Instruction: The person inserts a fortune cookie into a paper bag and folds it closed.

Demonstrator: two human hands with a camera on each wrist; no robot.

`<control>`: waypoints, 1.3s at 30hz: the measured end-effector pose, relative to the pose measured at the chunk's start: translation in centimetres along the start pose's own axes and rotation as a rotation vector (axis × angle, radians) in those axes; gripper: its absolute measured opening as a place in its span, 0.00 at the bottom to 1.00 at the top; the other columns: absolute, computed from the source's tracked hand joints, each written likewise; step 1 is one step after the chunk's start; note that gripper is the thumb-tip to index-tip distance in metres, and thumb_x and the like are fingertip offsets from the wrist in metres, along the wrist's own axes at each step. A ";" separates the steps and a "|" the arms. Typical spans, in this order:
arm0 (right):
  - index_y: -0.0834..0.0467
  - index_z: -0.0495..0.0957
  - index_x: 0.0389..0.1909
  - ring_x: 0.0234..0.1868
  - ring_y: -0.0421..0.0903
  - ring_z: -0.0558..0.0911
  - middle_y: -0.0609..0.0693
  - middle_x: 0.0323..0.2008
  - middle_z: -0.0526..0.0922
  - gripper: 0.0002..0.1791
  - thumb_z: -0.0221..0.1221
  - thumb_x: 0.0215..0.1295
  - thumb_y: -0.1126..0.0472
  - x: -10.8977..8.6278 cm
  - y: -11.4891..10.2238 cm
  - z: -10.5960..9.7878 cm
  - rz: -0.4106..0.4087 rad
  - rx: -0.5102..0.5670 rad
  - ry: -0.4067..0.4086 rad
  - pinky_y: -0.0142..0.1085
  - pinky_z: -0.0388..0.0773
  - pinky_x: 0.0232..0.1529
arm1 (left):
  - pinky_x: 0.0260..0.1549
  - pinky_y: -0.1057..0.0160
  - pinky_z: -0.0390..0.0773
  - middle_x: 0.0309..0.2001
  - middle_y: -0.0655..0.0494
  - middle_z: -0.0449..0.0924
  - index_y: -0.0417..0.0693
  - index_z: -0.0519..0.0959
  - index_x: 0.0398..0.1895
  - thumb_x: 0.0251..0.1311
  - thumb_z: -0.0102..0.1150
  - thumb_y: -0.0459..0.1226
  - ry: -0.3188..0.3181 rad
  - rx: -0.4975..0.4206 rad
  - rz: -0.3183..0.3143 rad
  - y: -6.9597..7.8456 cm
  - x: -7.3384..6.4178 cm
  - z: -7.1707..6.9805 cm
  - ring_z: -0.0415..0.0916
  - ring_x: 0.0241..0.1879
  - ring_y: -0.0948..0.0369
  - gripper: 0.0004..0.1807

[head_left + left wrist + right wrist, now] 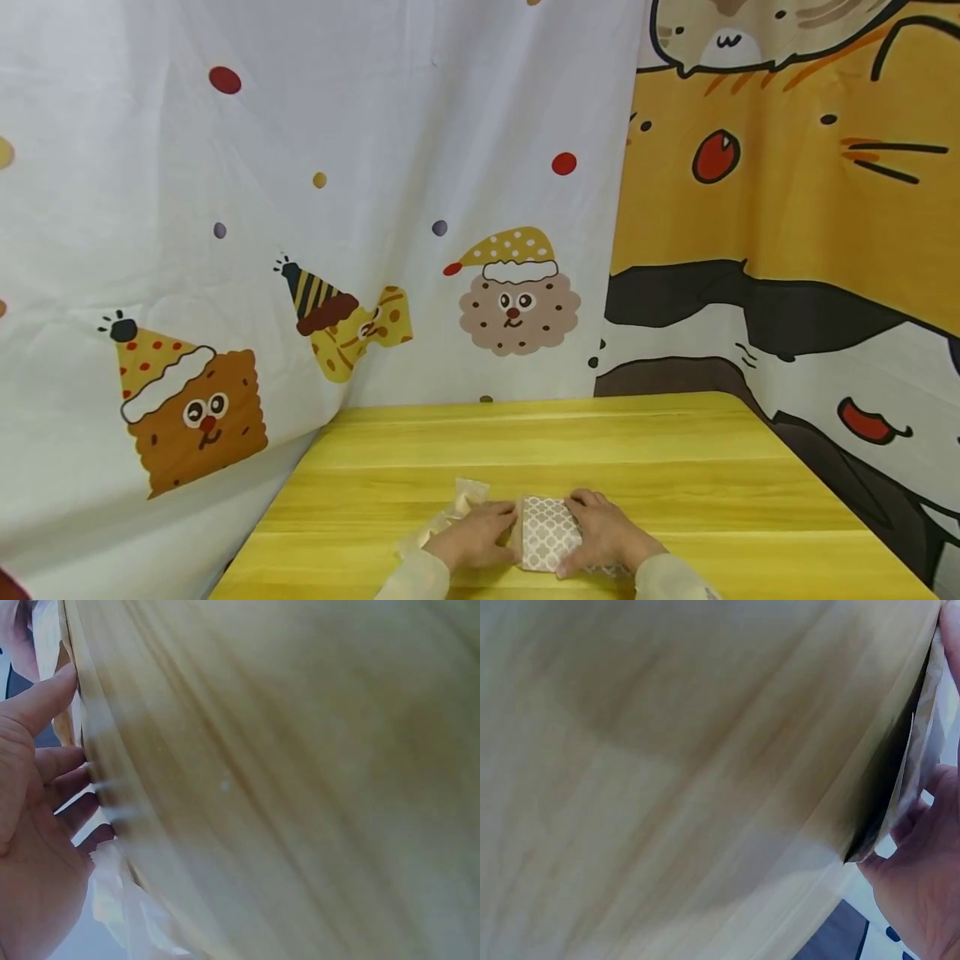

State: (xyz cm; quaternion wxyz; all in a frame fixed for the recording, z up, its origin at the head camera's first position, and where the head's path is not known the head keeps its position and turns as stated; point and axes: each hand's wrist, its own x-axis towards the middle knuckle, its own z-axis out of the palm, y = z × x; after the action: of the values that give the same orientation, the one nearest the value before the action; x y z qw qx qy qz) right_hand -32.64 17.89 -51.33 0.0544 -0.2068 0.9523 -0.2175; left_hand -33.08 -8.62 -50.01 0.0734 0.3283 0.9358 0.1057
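A small flat packet point(542, 537) in beige paper with a white lattice print lies on the table between both hands, its left side showing a plain brown edge. My left hand point(474, 536) holds that left end, thumb at the near corner and fingers at the far one. From the right, my right hand point(609, 535) grips the packet, thumb at its near side and fingertips at its far side. A loose paper edge point(909, 776) stands up beside the right hand in the right wrist view. Part of the packet is hidden under the right palm.
Crumpled pale, translucent wrapping point(446, 521) lies just beyond and left of the left hand. The yellow wood-grain table point(540, 442) reaches back to a white printed curtain point(450, 108). Another printed curtain point(795, 200) hangs along the right side.
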 end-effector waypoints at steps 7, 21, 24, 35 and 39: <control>0.69 0.66 0.68 0.65 0.65 0.64 0.62 0.66 0.65 0.63 0.73 0.40 0.29 0.1 0.4 0.1 -0.029 -0.003 0.013 0.63 0.66 0.60 | 0.68 0.56 0.61 0.72 0.52 0.63 0.44 0.68 0.71 0.65 0.61 0.53 0.017 0.008 0.015 -0.1 0.0 0.1 0.59 0.71 0.53 0.36; 0.66 0.67 0.69 0.67 0.68 0.61 0.62 0.68 0.64 0.58 0.70 0.46 0.30 0.1 1.1 0.2 -0.008 0.085 -0.006 0.65 0.63 0.61 | 0.68 0.55 0.61 0.71 0.51 0.64 0.44 0.68 0.71 0.65 0.59 0.52 0.037 -0.029 0.039 -0.3 0.0 0.5 0.59 0.71 0.52 0.36; 0.66 0.67 0.68 0.68 0.69 0.61 0.63 0.68 0.64 0.55 0.71 0.48 0.34 0.0 0.9 0.0 -0.004 0.098 -0.010 0.66 0.63 0.61 | 0.66 0.54 0.63 0.69 0.49 0.67 0.41 0.70 0.69 0.65 0.59 0.51 0.062 -0.117 0.021 -0.4 0.1 0.5 0.62 0.69 0.50 0.34; 0.65 0.67 0.69 0.69 0.68 0.59 0.62 0.70 0.62 0.55 0.73 0.47 0.35 0.0 0.6 -0.2 0.038 0.116 -0.017 0.66 0.62 0.62 | 0.58 0.47 0.73 0.60 0.46 0.75 0.40 0.73 0.65 0.66 0.63 0.42 0.264 -0.375 -0.006 -0.3 0.6 0.0 0.72 0.60 0.47 0.27; 0.66 0.68 0.68 0.69 0.68 0.59 0.63 0.69 0.63 0.54 0.73 0.47 0.36 0.0 0.7 -0.1 0.035 0.126 -0.015 0.67 0.62 0.62 | 0.56 0.49 0.75 0.55 0.47 0.79 0.40 0.80 0.57 0.65 0.63 0.40 0.308 -0.293 0.034 -0.1 1.0 0.2 0.75 0.56 0.49 0.20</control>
State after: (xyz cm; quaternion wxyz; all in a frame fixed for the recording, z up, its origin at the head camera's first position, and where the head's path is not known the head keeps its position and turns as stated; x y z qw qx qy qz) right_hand -32.91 18.54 -51.55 0.0781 -0.1878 0.9398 -0.2747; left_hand -33.93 -8.05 -50.32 -0.0254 0.3096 0.9049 0.2909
